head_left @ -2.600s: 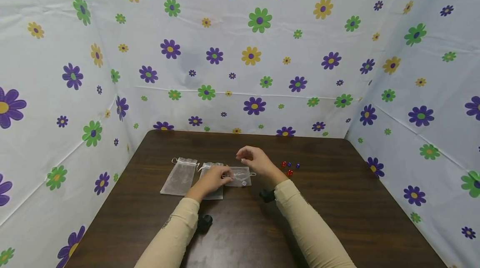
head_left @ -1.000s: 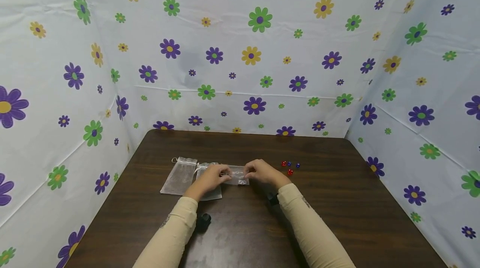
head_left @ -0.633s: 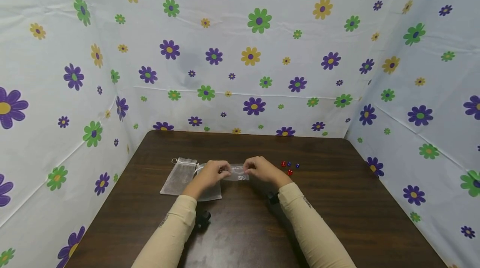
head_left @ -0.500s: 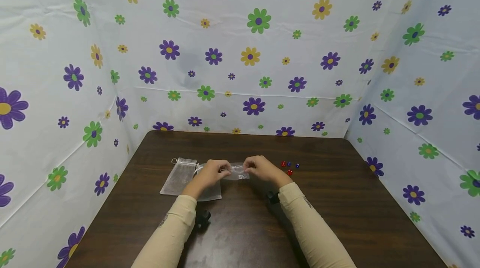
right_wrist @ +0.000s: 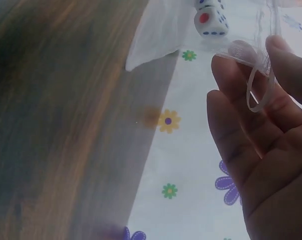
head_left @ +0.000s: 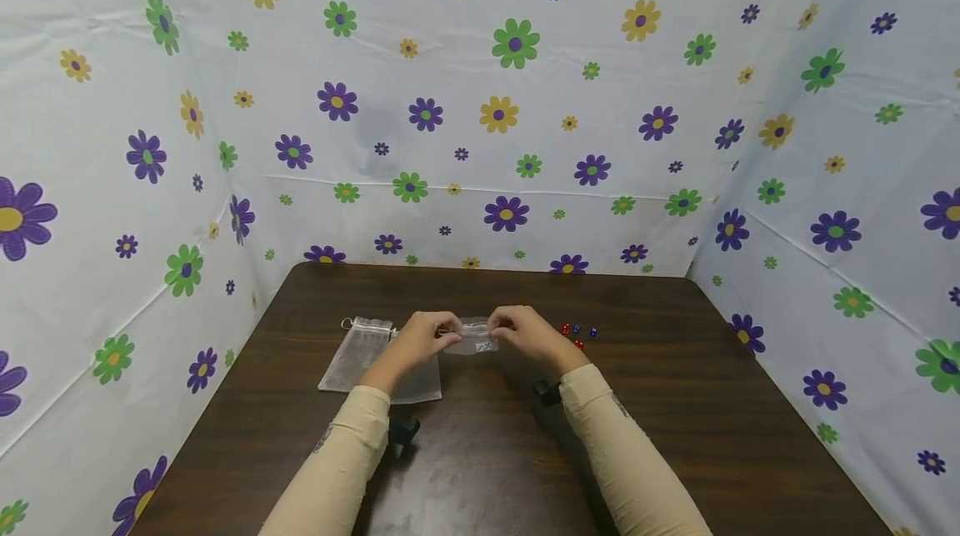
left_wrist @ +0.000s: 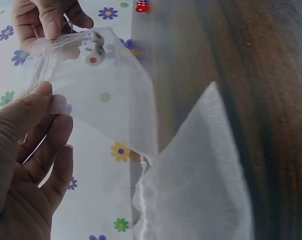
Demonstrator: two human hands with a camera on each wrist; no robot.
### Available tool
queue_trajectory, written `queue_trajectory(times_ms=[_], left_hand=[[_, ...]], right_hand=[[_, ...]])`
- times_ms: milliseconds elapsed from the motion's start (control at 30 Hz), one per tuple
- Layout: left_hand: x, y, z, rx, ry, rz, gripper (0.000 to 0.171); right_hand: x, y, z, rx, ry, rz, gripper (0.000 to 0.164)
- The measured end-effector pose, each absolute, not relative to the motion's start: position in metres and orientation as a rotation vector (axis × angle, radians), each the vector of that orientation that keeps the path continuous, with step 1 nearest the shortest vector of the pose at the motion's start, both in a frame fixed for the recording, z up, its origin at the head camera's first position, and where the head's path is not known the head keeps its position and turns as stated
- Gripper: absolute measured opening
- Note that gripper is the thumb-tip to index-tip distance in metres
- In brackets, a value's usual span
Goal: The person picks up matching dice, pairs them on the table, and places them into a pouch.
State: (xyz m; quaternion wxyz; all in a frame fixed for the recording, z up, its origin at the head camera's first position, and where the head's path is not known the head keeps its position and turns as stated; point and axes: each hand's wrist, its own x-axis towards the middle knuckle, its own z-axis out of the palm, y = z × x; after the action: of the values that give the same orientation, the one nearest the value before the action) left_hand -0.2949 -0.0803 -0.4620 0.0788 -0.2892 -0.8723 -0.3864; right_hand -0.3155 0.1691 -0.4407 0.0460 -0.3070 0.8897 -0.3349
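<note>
A small sheer white organza drawstring bag (head_left: 471, 338) is held up above the table between both hands. My left hand (head_left: 422, 340) pinches one side of its gathered mouth between thumb and fingers. The opposite side is pinched by my right hand (head_left: 529, 338), where a drawstring loop (right_wrist: 251, 95) hangs by the fingers. Two white dice (left_wrist: 93, 50) with red and dark pips show through the mesh, side by side inside the bag. Beneath my left forearm lies a second organza bag (head_left: 422, 384), partly hidden. Left of it, a third organza bag (head_left: 356, 357) lies flat.
Two red dice (head_left: 578, 344) and two blue dice (head_left: 593, 332) lie on the brown table (head_left: 637, 419), right of my right hand. A flowered white cloth (head_left: 442, 127) hangs behind the table and along both sides.
My right hand has come down from above the small bag to grip its mouth. Both hands have lifted the bag off the table and moved slightly away from me. Two dice now show inside it.
</note>
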Motion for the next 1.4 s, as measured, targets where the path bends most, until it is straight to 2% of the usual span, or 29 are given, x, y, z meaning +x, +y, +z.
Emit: queue_trajectory(times_ms=[533,800,1000,1200,1400], left_hand=[[-0.297,-0.087,-0.451,-0.843,-2.564,-1.157,0.006],[-0.303,-0.088,-0.455,-0.826,-2.577,-1.236,0.017],[-0.309,-0.089,-0.460,-0.809,-2.594,-1.311,0.029],[-0.315,-0.090,-0.464,-0.773,-2.611,-1.284,0.035],[-0.320,-0.091,-0.467,-0.723,-2.644,-1.250,0.029]], right_hand=[[-0.314,0.168,-0.424,-0.963,2.700,-1.177,0.007],[-0.323,0.173,-0.432,-0.897,2.580,-1.347,0.010],[-0.331,0.177,-0.443,-0.792,2.498,-1.498,0.014],[-0.337,0.175,-0.450,-0.646,2.468,-1.604,0.028],[-0.342,0.171,-0.457,-0.459,2.521,-1.587,0.022]])
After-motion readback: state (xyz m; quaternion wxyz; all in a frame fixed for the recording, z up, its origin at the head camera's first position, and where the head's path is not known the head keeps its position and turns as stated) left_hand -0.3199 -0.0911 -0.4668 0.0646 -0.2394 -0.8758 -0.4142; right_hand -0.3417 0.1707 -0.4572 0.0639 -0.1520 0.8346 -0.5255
